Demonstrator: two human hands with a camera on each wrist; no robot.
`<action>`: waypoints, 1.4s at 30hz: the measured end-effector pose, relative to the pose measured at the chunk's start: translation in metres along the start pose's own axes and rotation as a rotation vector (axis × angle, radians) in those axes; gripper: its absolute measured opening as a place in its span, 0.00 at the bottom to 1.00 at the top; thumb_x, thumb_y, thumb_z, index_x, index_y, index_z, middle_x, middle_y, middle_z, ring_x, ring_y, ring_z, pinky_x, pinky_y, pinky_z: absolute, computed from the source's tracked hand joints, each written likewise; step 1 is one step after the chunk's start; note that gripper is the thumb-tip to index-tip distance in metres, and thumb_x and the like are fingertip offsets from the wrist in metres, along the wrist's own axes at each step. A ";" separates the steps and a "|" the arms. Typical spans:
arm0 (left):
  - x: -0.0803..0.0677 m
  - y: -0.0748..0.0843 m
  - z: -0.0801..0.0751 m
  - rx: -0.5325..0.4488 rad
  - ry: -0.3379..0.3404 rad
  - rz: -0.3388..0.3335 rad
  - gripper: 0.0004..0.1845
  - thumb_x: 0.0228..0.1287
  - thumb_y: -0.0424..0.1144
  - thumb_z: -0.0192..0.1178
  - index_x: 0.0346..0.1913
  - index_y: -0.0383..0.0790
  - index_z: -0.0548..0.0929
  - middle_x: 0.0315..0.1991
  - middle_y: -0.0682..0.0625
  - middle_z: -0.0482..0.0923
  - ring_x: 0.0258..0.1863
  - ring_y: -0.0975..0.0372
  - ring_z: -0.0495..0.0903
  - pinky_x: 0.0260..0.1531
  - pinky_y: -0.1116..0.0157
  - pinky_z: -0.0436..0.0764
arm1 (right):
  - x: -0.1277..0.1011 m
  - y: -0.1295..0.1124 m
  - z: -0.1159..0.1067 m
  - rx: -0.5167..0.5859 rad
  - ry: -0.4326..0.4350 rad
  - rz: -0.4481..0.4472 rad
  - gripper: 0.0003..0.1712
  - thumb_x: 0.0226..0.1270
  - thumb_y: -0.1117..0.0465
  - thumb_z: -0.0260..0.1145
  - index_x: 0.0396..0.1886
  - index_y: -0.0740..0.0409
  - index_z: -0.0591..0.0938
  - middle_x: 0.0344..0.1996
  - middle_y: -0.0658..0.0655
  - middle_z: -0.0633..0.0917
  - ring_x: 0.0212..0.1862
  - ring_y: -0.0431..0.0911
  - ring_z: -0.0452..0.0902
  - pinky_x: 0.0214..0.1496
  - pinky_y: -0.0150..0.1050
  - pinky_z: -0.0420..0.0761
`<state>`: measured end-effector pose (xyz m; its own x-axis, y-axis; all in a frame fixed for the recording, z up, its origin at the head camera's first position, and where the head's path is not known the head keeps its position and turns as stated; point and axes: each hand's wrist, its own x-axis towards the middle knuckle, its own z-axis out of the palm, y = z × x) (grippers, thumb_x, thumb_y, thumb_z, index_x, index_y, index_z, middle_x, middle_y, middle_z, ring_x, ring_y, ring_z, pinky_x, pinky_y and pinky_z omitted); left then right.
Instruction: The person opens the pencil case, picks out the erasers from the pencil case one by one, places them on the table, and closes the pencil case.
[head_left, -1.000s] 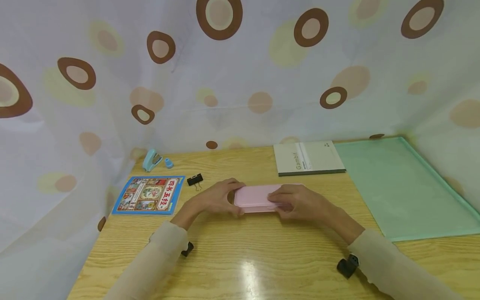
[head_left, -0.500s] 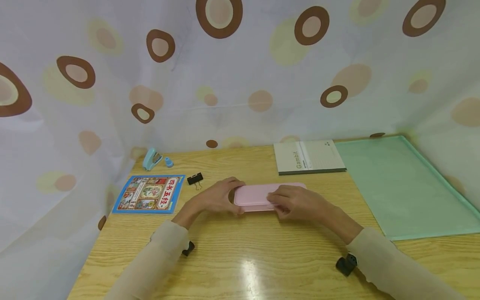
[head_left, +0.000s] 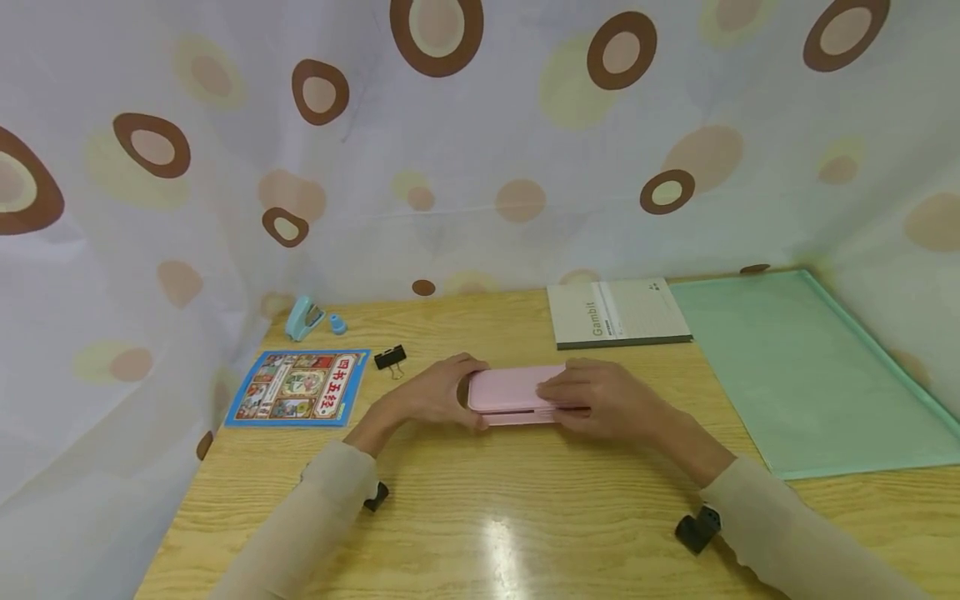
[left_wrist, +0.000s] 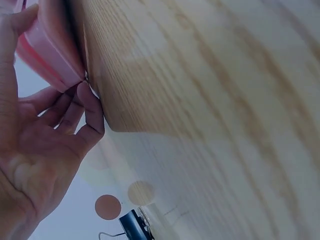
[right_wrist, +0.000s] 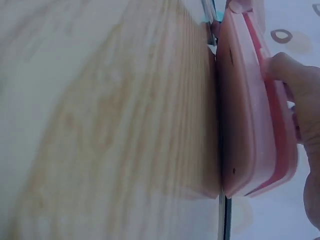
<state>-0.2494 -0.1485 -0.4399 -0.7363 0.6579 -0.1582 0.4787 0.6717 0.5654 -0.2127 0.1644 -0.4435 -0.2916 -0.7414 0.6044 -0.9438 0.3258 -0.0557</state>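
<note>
A pink pencil case [head_left: 510,390] lies flat on the wooden table [head_left: 525,517], long side toward me. My left hand [head_left: 459,392] grips its left end, fingers curled over the top and thumb at the front. My right hand [head_left: 558,402] covers the right half, with the fingers on the lid and the thumb at the front seam. A thin dark gap runs along the front edge. In the right wrist view the case [right_wrist: 245,110] shows a red slit between lid and base beside a fingertip [right_wrist: 292,75]. The left wrist view shows my curled left fingers [left_wrist: 85,107] under the case's corner [left_wrist: 50,45].
At the left lie a blue picture book [head_left: 300,387], a black binder clip [head_left: 390,358] and a light blue stapler [head_left: 303,318]. A grey notebook [head_left: 615,312] and a green folder [head_left: 802,367] lie at the back right. Spotted curtains close in the table on three sides.
My right hand has slid farther onto the case's lid, hiding its right end. A thin gap now shows along the front seam. The left hand has stayed put.
</note>
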 end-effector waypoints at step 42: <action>-0.011 -0.002 0.015 -0.252 0.082 -0.012 0.82 0.44 0.45 0.87 0.83 0.46 0.25 0.59 0.48 0.69 0.59 0.58 0.70 0.67 0.59 0.71 | -0.024 0.054 -0.020 0.628 0.034 1.278 0.22 0.81 0.64 0.57 0.64 0.77 0.77 0.32 0.62 0.89 0.29 0.44 0.84 0.32 0.36 0.85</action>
<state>-0.2351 -0.1514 -0.4518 -0.7827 0.6134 -0.1057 0.3428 0.5665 0.7493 -0.2537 0.2114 -0.4452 -0.9861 -0.1231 -0.1112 0.0475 0.4327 -0.9003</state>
